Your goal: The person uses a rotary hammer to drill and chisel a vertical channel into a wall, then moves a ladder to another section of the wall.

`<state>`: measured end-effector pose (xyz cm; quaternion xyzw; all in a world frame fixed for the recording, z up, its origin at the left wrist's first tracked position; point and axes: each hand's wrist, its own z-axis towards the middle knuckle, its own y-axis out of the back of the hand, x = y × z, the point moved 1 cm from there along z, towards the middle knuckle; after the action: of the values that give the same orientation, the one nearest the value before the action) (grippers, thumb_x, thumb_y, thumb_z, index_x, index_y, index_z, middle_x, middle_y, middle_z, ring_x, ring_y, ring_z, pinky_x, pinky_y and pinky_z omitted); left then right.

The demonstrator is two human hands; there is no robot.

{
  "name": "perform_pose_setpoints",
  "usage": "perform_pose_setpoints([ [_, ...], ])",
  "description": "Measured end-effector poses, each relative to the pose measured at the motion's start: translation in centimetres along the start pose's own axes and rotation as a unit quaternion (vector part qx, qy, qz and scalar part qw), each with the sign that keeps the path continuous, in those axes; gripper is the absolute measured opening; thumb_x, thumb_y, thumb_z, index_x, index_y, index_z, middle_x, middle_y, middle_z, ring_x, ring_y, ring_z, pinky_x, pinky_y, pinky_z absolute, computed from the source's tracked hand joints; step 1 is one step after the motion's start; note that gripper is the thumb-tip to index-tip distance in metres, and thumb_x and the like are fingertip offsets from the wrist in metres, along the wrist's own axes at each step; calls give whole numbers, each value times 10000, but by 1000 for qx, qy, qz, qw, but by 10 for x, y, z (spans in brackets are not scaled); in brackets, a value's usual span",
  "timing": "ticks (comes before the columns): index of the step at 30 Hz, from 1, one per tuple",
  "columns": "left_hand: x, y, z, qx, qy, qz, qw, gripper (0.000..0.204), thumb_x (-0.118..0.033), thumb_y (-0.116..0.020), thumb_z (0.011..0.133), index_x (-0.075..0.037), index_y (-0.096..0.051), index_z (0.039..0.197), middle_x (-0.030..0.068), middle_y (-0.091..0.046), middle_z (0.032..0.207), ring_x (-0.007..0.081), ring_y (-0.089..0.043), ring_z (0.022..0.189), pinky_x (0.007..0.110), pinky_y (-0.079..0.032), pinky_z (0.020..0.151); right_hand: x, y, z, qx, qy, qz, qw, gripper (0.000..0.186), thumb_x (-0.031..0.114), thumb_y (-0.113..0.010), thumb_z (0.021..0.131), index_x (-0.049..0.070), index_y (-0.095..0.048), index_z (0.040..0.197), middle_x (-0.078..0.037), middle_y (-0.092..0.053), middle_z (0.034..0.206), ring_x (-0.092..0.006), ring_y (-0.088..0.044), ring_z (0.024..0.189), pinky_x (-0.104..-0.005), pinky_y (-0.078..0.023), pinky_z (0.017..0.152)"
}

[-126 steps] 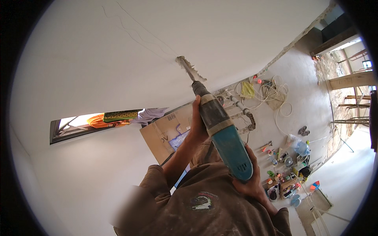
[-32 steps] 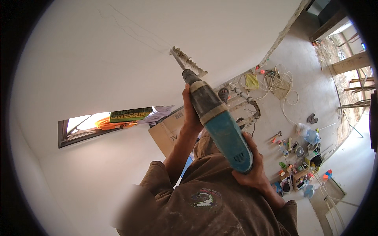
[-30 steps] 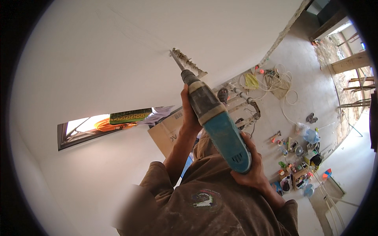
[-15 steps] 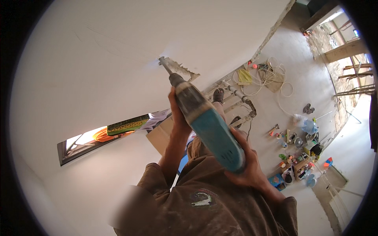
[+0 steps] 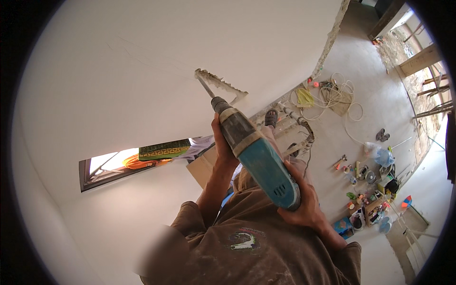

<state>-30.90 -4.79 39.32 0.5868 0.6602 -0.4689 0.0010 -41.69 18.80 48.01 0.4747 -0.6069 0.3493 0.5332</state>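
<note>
I grip a teal and black rotary hammer drill (image 5: 259, 161) pointed away from my body. My left hand (image 5: 223, 140) wraps round its front section behind the chuck. My right hand (image 5: 306, 202) is closed round the rear end, where the body hides some fingers. The long steel chisel bit (image 5: 205, 86) reaches the upper end of a ragged chiselled groove (image 5: 223, 83) in the white wall (image 5: 133, 85), where faint pencil lines run on from it. Below the drill, my sandalled feet (image 5: 270, 118) stand on a metal ladder or frame (image 5: 306, 126).
At left is a window (image 5: 99, 168) with draped cloths (image 5: 164, 149); below lies cardboard (image 5: 199, 171). On the grey floor (image 5: 370, 95) at right are coiled white cables (image 5: 351, 111), loose sandals (image 5: 382, 135), a water bottle (image 5: 382, 156) and several tools and containers (image 5: 368, 209). Timber supports (image 5: 418, 61) stand beyond.
The groove looks longer than four seconds ago. Since half a second ago, the drill has shifted slightly right in the picture along with the view. Both hands keep their hold.
</note>
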Motion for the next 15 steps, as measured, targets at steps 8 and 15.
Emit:
perform_pose_setpoints([
  [8,-23,5,10,9,10,-17,1000,651,-691,-412,884,-74,-593,986,158,-645,904,297,-656,816,430,-573,701,4,-17,22,-4,5,-29,1000,991,131,-717,572,-4,-307,1464,-236,-564,1288,-322,-571,1201,-373,-419,1018],
  [15,-31,-14,9,-22,27,-31,999,629,-666,-372,914,-82,-589,998,146,-651,867,264,-659,803,404,-563,723,0,-15,26,6,-14,-52,999,1030,112,-732,545,-11,-289,1466,-226,-567,1279,-310,-577,1190,-364,-436,999],
])
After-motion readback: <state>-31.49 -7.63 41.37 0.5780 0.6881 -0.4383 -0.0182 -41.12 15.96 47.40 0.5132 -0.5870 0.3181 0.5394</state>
